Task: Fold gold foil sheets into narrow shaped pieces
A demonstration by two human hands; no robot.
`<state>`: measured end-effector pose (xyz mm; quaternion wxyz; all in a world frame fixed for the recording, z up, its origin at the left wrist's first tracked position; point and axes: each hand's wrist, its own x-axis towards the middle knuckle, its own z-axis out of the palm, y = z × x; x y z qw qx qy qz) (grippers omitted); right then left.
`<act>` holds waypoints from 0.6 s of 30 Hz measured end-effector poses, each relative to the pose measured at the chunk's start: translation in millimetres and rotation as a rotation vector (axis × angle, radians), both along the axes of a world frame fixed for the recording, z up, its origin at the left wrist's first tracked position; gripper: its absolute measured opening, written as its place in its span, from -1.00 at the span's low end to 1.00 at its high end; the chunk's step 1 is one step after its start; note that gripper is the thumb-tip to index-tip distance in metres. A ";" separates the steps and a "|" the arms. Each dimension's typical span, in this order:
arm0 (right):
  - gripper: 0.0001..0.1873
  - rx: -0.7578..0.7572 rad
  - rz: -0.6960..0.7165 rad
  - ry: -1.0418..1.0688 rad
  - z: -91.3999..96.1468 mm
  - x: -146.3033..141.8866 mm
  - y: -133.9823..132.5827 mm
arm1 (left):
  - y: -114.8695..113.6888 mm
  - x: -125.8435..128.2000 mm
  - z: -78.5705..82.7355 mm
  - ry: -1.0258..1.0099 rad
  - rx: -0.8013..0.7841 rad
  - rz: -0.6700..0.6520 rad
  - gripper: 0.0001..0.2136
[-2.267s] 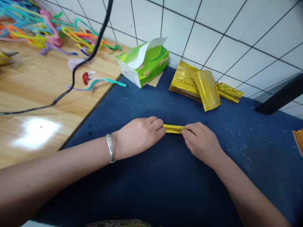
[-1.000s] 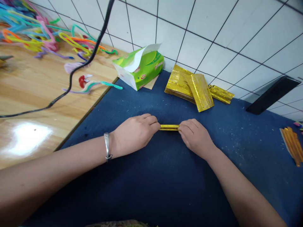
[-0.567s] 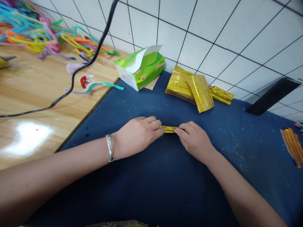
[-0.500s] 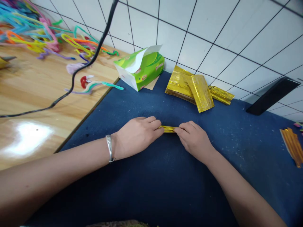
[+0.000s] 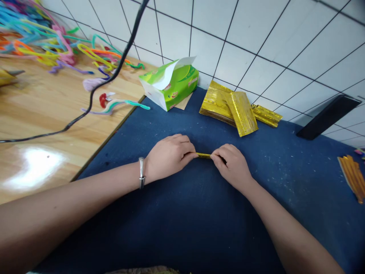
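Observation:
A narrow strip of gold foil paper (image 5: 203, 155) spans the gap between my two hands, just over the dark blue surface (image 5: 182, 213). My left hand (image 5: 172, 156), with a silver bangle at the wrist, pinches one end of it. At the other end, my right hand (image 5: 232, 163) is closed with thumb and fingers on the strip. Both ends are hidden by my fingers. Beyond my hands lies a stack of gold foil paper (image 5: 216, 101), with a loose gold sheet (image 5: 243, 114) leaning on its right side.
A green tissue pack (image 5: 176, 83) stands by the tiled wall, near a folded gold piece (image 5: 267, 115) and a black phone-like slab (image 5: 327, 117). Gold-orange strips (image 5: 353, 178) lie far right. Colourful pipe cleaners (image 5: 54, 42) cover the wooden table (image 5: 71, 125); a black cable (image 5: 91, 95) crosses it.
The foil between my hands looks narrower, having shown two layers before. My left hand has shifted slightly up and its wrist has turned.

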<state>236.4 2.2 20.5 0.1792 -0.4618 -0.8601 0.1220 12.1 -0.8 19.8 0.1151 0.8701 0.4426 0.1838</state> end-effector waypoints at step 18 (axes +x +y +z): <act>-0.82 0.069 0.038 -0.046 -10.7 3.7 0.2 | 4.2 -1.8 4.1 -0.001 -0.075 0.033 -0.84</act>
